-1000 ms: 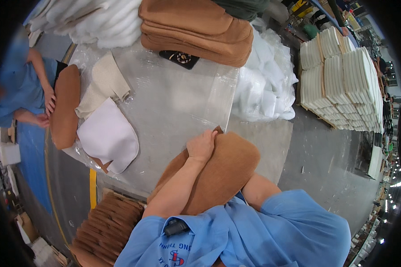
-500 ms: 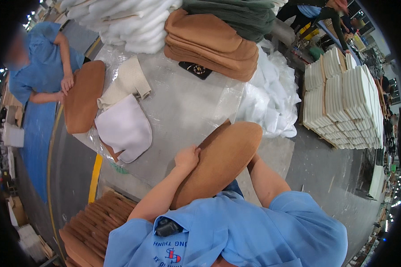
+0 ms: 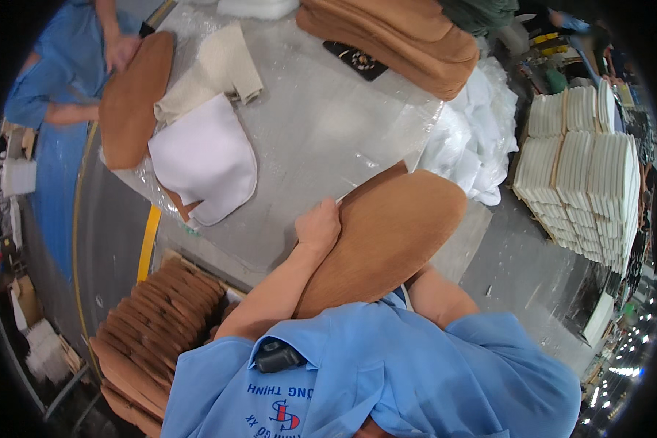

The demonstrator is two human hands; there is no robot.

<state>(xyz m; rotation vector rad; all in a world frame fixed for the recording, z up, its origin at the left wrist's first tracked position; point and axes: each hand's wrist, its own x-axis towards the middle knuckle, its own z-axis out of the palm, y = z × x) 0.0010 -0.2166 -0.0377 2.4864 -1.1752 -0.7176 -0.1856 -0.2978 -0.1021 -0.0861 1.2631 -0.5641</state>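
A rounded brown cushion (image 3: 387,237) is tilted up against my front at the near edge of the table. My left hand (image 3: 319,228) is closed on its left edge, where a loose flap of brown fabric stands out at the back. My right forearm (image 3: 440,296) goes under the cushion's right side, and the cushion hides that hand and its fingers. Across the table to the left lie a white rounded pad (image 3: 204,160) and a folded cream cloth (image 3: 215,69).
A co-worker's hand (image 3: 122,52) is beside another brown cushion (image 3: 135,102) at far left. Brown covers (image 3: 394,40) are stacked at the back, next to clear plastic wrap (image 3: 463,131). Brown pieces (image 3: 157,314) stand in a row at lower left. White pads (image 3: 577,171) are piled at right.
The view has shifted, so the table's things sit higher in it. The cushion has come up and to the right with my left hand still on its edge. The co-worker's hand has moved.
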